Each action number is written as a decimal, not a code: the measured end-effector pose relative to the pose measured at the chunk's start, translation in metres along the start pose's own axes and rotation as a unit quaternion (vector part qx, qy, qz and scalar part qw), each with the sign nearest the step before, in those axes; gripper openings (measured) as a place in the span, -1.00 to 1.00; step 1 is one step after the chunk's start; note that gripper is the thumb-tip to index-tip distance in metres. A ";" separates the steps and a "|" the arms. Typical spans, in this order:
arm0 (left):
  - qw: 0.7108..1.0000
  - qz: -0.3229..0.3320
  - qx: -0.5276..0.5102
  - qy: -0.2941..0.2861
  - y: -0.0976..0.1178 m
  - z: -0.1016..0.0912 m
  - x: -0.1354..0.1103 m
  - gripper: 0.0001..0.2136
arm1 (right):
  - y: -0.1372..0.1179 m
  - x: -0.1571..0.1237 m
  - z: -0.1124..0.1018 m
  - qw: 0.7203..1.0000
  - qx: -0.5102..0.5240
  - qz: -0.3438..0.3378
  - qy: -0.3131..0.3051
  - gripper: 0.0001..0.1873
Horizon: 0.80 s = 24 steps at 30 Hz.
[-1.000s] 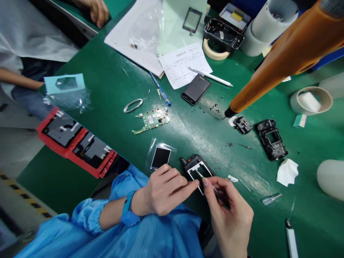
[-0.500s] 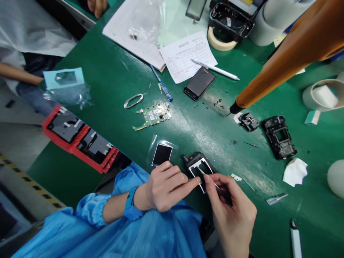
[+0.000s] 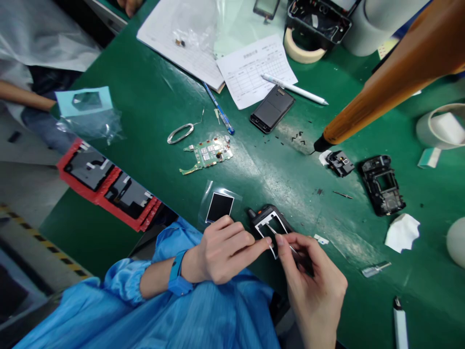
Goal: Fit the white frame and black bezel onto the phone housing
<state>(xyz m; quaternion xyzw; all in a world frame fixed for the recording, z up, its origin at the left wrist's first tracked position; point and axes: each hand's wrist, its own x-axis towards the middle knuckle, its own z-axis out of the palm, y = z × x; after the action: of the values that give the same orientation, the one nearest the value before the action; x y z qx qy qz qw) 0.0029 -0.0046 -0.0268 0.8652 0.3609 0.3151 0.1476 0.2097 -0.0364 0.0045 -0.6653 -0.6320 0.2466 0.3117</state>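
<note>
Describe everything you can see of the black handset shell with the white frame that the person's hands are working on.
The black handset shell lies flat near the green table's front edge, stubby antenna pointing away to the left. A white rectangular frame borders its open screen window. It looks like plastic. The left hand and right hand meet fingertips over its near end.

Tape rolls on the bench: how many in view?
3 at least. One tan tape roll sits at the far edge under a black housing; a big white roll stands beside it; a third lies at the right edge, cropped. Others may be off-frame.
</note>
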 end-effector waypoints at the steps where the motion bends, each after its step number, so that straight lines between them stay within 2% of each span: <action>1: 1.000 0.003 -0.001 0.010 0.000 0.000 0.001 -0.66 | 0.000 0.000 0.000 1.000 -0.001 -0.002 0.000 -0.81; 3: 0.999 0.013 -0.004 0.041 0.000 0.000 0.003 -0.66 | 0.000 0.001 0.000 1.000 -0.001 -0.004 0.000 -0.81; 5: 0.999 0.010 -0.006 0.046 0.001 0.000 0.005 -0.66 | 0.000 0.000 0.000 1.000 -0.001 -0.003 0.000 -0.82; 24: 0.999 0.004 -0.004 0.054 -0.001 0.005 0.004 -0.74 | -0.002 0.001 0.001 1.000 -0.004 0.001 0.003 -0.80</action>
<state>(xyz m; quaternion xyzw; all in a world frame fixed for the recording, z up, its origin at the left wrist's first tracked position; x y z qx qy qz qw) 0.0076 -0.0014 -0.0294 0.8478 0.3635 0.3634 0.1306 0.2078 -0.0352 0.0048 -0.6679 -0.6314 0.2424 0.3105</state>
